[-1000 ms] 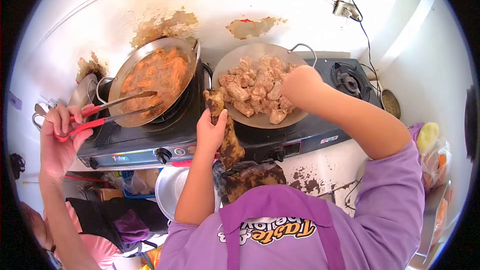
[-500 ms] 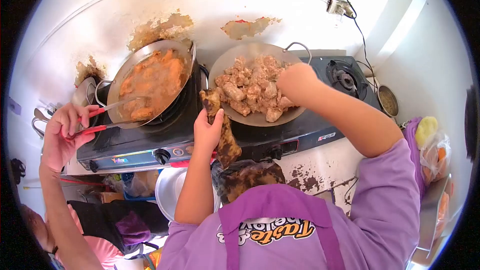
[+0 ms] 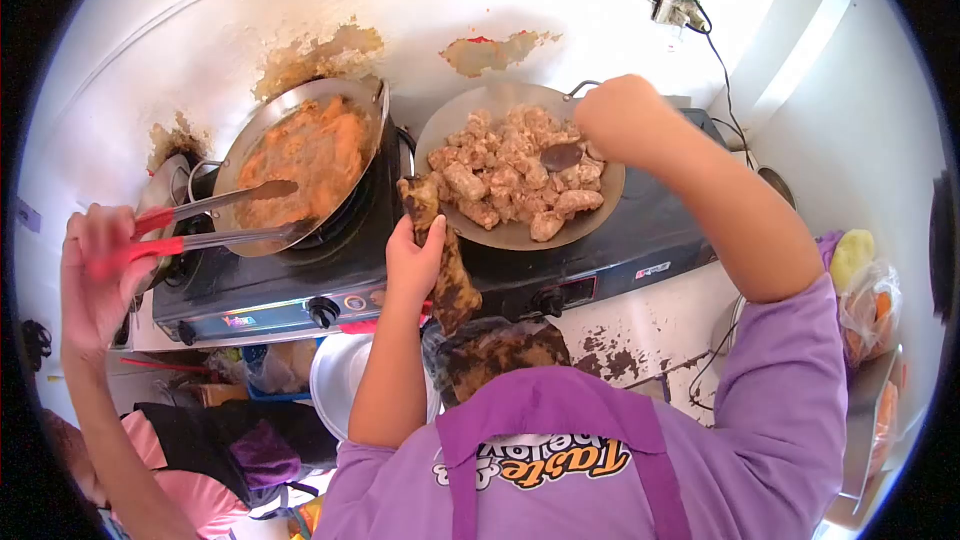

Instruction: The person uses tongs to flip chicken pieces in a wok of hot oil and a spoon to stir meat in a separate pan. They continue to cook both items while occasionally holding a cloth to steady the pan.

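Note:
My left hand (image 3: 415, 258) is closed on a brown-stained cloth (image 3: 455, 285) at the near edge of the right wok (image 3: 450, 127). Raised over the right rim of that wok, my right hand (image 3: 620, 118) is a closed fist; a dark spoon-like utensil head (image 3: 561, 156) shows among the meat chunks (image 3: 500, 175) beside it. The handle is hidden by the fist, so its link to the hand is unclear. The wok rests on a black gas stove (image 3: 600, 275).
At the left, a co-worker's hand (image 3: 95, 260) holds red-handled tongs (image 3: 225, 202) over a wok (image 3: 225, 175) of orange food in bubbling oil. A white bucket (image 3: 340, 380) stands below the stove. Bagged vegetables (image 3: 870, 310) sit at the right.
My right hand has moved up and right, and the dark utensil head has come into view. The co-worker's tongs have shifted left and opened wider. My left hand stays in place.

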Motion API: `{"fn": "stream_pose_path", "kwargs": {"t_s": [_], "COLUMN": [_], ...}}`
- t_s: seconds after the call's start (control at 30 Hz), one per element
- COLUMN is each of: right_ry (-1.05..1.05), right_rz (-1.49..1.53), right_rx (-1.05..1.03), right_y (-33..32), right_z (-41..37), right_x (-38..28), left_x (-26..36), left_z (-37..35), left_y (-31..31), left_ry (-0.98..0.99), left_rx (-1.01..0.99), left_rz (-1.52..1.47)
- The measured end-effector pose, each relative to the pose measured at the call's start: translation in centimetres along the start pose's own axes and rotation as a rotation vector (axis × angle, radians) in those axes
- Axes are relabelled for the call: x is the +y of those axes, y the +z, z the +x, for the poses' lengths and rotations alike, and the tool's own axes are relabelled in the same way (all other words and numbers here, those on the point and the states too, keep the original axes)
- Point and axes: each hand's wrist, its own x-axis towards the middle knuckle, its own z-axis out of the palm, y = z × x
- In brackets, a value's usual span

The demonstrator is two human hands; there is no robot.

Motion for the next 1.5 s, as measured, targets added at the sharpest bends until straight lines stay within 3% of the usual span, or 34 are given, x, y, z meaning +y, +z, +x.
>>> {"fn": "stream_pose_path", "kwargs": {"t_s": [0.13, 0.2, 0.3, 0.4, 0.43, 0.5, 0.6, 0.7, 0.83, 0.93, 1.0, 1.2, 1.3, 1.4, 1.5], "right_ry": [0.163, 0.159, 0.146, 0.139, 0.239, 0.276, 0.2, 0.14, 0.236, 0.203, 0.179, 0.205, 0.153, 0.023, 0.116], "right_rz": [-0.014, 0.017, 0.029, 0.003, 0.013, -0.011, 0.001, -0.022, 0.008, 0.021, 0.0, 0.018, -0.002, -0.071, 0.024], "right_rx": [-0.054, -0.09, -0.121, -0.058, 0.042, -0.034, -0.142, -0.119, -0.029, -0.066, -0.096, 0.027, -0.041, -0.201, -0.04], "right_y": [-1.0, 4.0, 5.0, 2.1, 1.5, 2.0, 6.6, 5.0, 1.5, 7.4, 8.0, -0.7, 4.9, 4.9, 1.2], "right_z": [-0.6, 1.8, 2.6, 1.7, 1.6, 2.4, 4.4, 4.7, 4.2, 7.1, 7.7, 3.6, 6.0, 5.9, 4.2], "right_x": [1.7, 0.4, 1.1, 3.6, 4.4, 5.0, 2.4, 3.3, 4.4, 1.8, 1.6, 3.2, 0.2, -0.6, 1.3], "left_x": [-0.5, -0.3, -0.4, -0.3, -0.2, 0.0, 0.0, 0.0, 0.0, 0.3, -0.4, -0.9, -0.6, -0.9, -0.5], "left_z": [0.2, 0.2, 0.3, 0.3, 0.2, 0.0, 0.2, 0.0, 0.0, 0.0, 0.2, 0.3, 0.1, 0.5, 0.1], "left_y": [0.2, 0.4, 0.3, 0.2, 0.3, 0.3, 0.3, 0.3, 0.4, 0.5, 0.6, 0.5, 0.5, 0.8, 0.5], "left_ry": [0.009, 0.016, 0.002, -0.011, -0.008, -0.009, -0.01, -0.005, 0.009, -0.003, -0.001, 0.031, 0.034, 0.059, 0.031], "left_rx": [0.004, 0.004, -0.005, -0.011, -0.001, -0.001, -0.002, 0.017, 0.013, 0.018, 0.017, 0.035, 0.016, 0.02, 0.037], "left_rz": [-0.012, -0.03, -0.041, -0.031, -0.038, -0.028, -0.012, -0.007, -0.025, -0.037, -0.042, -0.045, -0.037, -0.038, -0.023]}}
